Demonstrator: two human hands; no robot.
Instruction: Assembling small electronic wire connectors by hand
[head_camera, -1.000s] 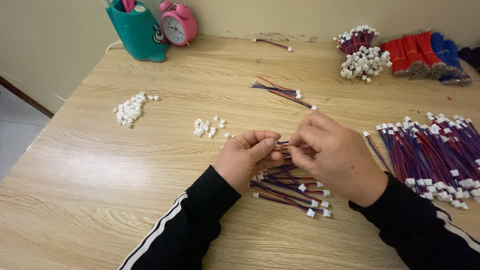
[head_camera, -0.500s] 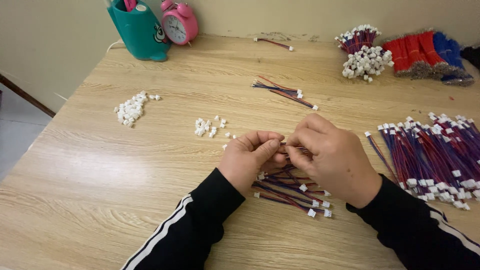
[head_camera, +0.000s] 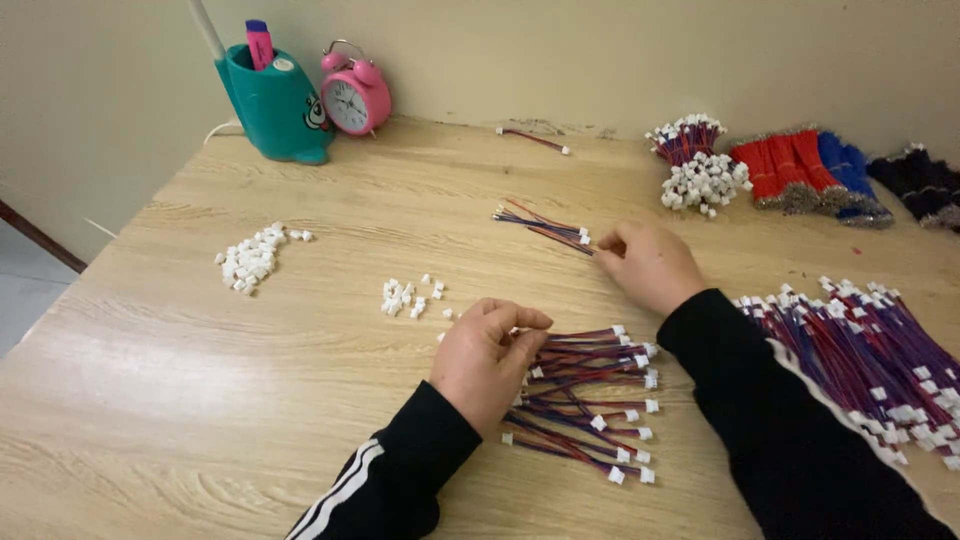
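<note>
My left hand rests on the table with thumb and fingertips pinched at the left end of the top wire of a pile of red-and-blue wires with white connectors. My right hand is stretched forward, its fingertips closed on the connector end of a small bundle of red-and-blue wires lying further back. A few loose white connectors lie just left of my left hand.
A bigger heap of white connectors lies at the left. A large spread of wires covers the right edge. At the back stand a teal pen holder, a pink alarm clock and red, blue and black wire bundles.
My hands were together over the pile working on one wire. They have parted: the right hand moved forward to the small bundle, and the left hand lowered onto the pile.
</note>
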